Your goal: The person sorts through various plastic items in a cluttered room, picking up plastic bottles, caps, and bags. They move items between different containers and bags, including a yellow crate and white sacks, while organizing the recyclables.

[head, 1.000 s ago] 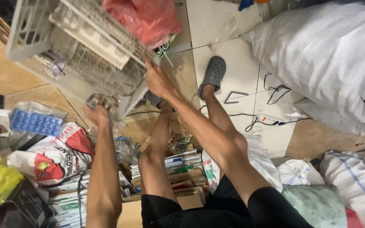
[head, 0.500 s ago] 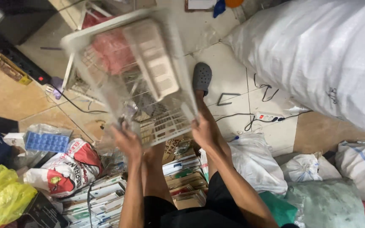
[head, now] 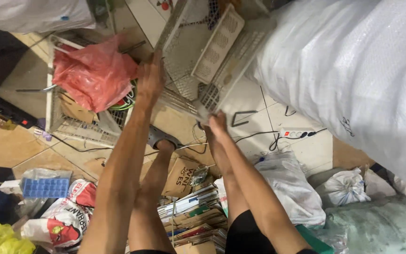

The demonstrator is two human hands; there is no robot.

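I hold a white plastic lattice basket (head: 212,51) up in front of me, tilted on its side with its open face toward me. My left hand (head: 150,77) grips its left rim. My right hand (head: 216,123) clasps its lower corner. A second white lattice basket (head: 66,122) stands on the floor to the left, with a crumpled red plastic bag (head: 92,77) in it. My bare legs reach down the middle, one foot in a grey sandal (head: 158,137).
A huge white woven sack (head: 353,70) fills the right side. A power strip (head: 297,133) with cables lies on the tiles. Stacked books and cardboard (head: 193,216), a printed sack (head: 57,221), a blue blister pack (head: 45,187) and tied bags (head: 344,188) crowd the near floor.
I have swung the held basket up and to the right, toward the big white sack. The other basket with the red bag has come into view on the floor at left.
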